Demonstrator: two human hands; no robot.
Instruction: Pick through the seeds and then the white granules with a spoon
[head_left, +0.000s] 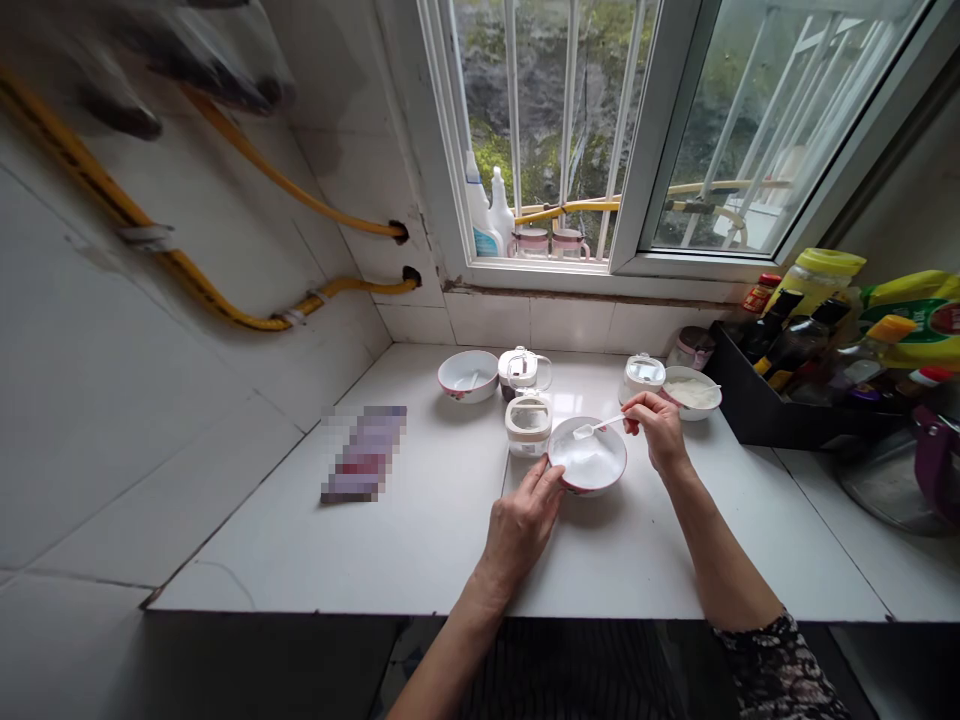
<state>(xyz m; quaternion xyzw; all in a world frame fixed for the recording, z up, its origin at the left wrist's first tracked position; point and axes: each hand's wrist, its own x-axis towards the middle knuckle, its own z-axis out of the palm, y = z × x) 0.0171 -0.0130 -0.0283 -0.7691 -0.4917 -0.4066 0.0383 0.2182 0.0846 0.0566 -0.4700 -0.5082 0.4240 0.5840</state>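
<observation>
A white bowl (587,487) with a pinkish rim holds a white powdery or grainy substance. My left hand (523,522) grips the bowl's near left edge, fingers on the rim. Between the fingers of my right hand (656,430) is the handle of a small white spoon (596,428), its head over the bowl. Just behind the bowl stands a square clear jar (528,424) with a cream lid. A similar jar (519,371) with dark contents is behind that one. Beyond my right hand are a third lidded jar (643,374) and a bowl of white contents (691,392).
A bowl with a white utensil in it (468,378) stands at the back left. A blurred flat packet (365,455) lies on the left of the white counter (442,530). At right are a black box (780,410) of bottles and a glass-lidded pot (896,480). A window is behind.
</observation>
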